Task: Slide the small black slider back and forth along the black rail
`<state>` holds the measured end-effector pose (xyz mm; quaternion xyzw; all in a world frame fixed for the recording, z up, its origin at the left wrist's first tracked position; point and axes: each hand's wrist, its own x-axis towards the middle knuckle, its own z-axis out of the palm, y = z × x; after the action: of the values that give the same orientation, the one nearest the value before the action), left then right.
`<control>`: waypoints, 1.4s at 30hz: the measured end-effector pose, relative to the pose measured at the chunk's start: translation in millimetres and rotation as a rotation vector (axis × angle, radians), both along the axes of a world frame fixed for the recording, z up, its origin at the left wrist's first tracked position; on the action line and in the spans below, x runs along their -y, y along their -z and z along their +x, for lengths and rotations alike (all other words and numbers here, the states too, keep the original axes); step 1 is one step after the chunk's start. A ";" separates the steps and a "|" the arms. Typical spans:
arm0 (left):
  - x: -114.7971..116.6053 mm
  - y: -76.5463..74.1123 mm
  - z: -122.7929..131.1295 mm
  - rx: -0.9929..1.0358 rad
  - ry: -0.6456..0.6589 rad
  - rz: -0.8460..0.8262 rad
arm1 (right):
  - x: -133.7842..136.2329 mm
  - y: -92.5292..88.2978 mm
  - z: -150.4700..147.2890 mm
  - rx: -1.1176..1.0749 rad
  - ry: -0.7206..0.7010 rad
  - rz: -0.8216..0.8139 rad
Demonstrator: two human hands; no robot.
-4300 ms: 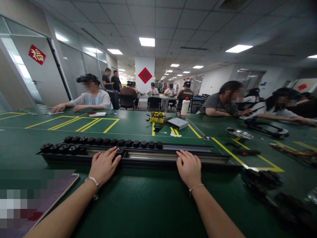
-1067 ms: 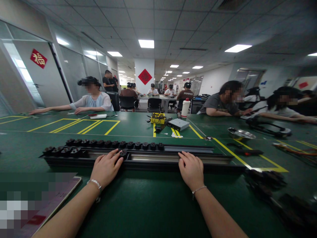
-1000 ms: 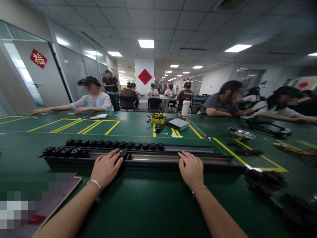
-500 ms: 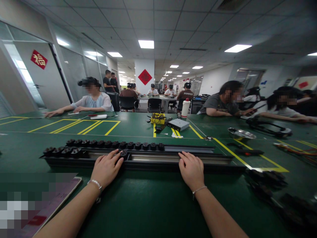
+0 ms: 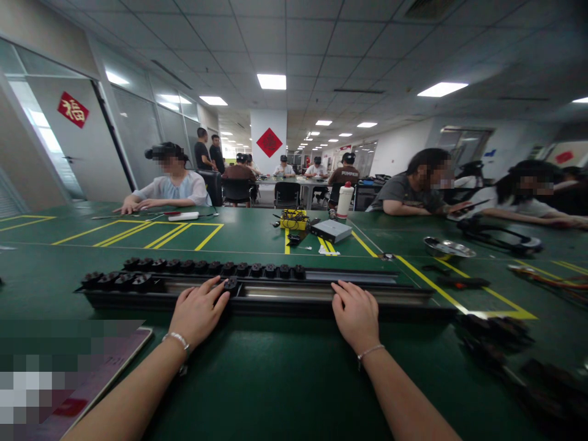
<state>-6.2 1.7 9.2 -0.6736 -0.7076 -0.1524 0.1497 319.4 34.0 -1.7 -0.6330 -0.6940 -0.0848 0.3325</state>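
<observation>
A long black power track (image 5: 285, 309) lies across the green table in front of me, with a metal strip along its channel. My left hand (image 5: 197, 309) reaches over its near edge, index finger and thumb closed against a round black socket module (image 5: 231, 285) seated in the channel. Several more modules (image 5: 125, 281) sit at the track's left end. Farther right, my right hand (image 5: 356, 311) grips the near rail, fingers bent over it; their tips are partly hidden. Behind it, a second track (image 5: 351, 277) carries a row of similar modules (image 5: 214, 267).
A phone-like slab (image 5: 108, 373) lies at near left. Blurred black parts (image 5: 500, 331) lie at right, near a metal bowl (image 5: 449, 247). Farther back are a grey box (image 5: 331, 231), a yellow block with cables (image 5: 294, 219) and a white bottle (image 5: 344, 201). Co-workers sit around the table.
My hands, the track and the modules hold the same places. The co-worker at left has drawn an outstretched arm inward, and two standing people in the background have shifted slightly.
</observation>
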 end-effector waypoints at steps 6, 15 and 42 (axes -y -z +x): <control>-0.6 1.4 -1.1 -0.007 0.004 0.006 | 0.3 -0.7 0.0 0.002 -0.005 0.000; -0.5 1.3 -1.3 0.005 0.000 0.000 | 0.2 -0.2 0.0 0.002 -0.002 -0.005; -0.8 0.7 -1.3 0.004 0.000 -0.027 | 0.0 0.2 0.4 0.010 -0.003 0.012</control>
<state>-7.5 2.5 8.5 -0.6752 -0.7100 -0.1440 0.1391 319.8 34.0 -1.9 -0.6296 -0.6960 -0.0914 0.3329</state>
